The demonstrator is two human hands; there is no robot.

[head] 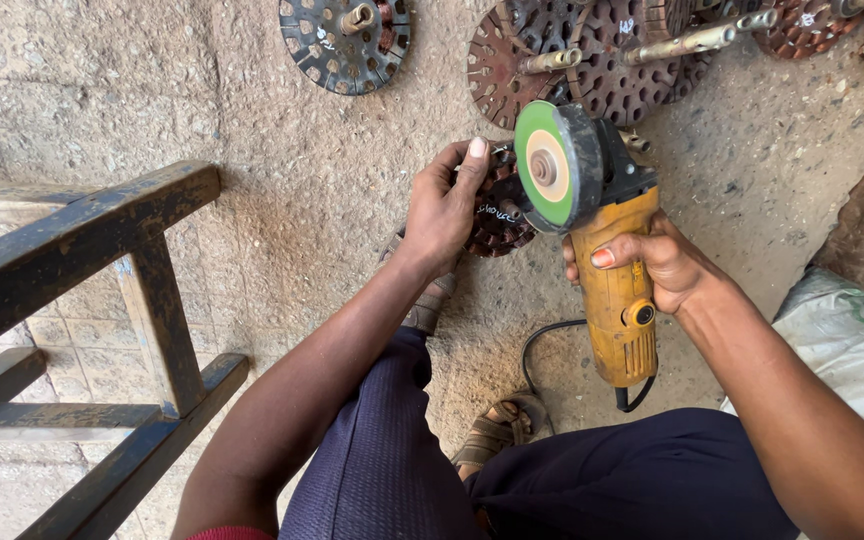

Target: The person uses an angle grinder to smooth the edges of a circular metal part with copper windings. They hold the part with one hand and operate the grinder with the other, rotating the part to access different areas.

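My left hand (444,205) grips a rusty perforated metal disc (500,222) held on edge above the ground, thumb up along its rim. My right hand (657,262) is closed around the body of a yellow angle grinder (615,290). The grinder's green wheel (550,168) with its black guard stands right beside the disc, close to touching it. A black cord (542,345) runs from the grinder's rear down to the ground.
Several more perforated discs with shafts (607,60) lie on the concrete at the top, one dark disc (347,40) apart at the left. A dark wooden frame (102,300) stands at the left. A white sack (847,345) lies at the right. My sandalled feet (497,430) rest below.
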